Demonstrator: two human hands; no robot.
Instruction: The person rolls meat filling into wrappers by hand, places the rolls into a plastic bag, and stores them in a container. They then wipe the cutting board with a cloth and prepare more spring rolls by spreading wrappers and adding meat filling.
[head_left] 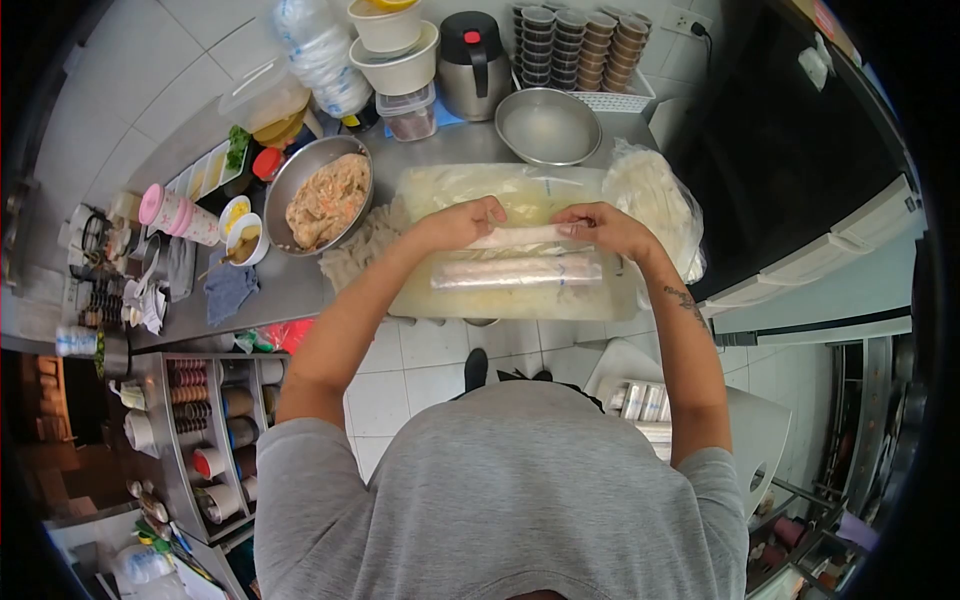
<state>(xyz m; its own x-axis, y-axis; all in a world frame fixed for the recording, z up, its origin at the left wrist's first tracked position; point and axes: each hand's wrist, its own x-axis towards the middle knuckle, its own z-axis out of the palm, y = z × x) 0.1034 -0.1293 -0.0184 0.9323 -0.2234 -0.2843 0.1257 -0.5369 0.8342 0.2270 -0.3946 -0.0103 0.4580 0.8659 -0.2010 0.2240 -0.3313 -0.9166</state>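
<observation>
A whitish roll (515,237) lies crosswise on a translucent yellowish cutting board (420,300). My left hand (465,222) has its curled fingers on the roll's left end. At the other end, my right hand (608,230) holds the roll between its thumb and fingers. Just nearer to me, a second roll (515,273) lies parallel, wrapped in clear plastic. Clear plastic film also covers part of the board beyond my hands. To the left, a steel bowl (355,215) holds a pale minced mixture (327,200) with orange and green bits.
Beyond the board stand a wide metal bowl (548,125), a steel jug (475,65) and stacked lidded cups (580,50). A bag of pale sheets (652,200) borders the right side. A crumpled cloth (365,250) touches the board's left edge; small bowls (243,243) stand farther left.
</observation>
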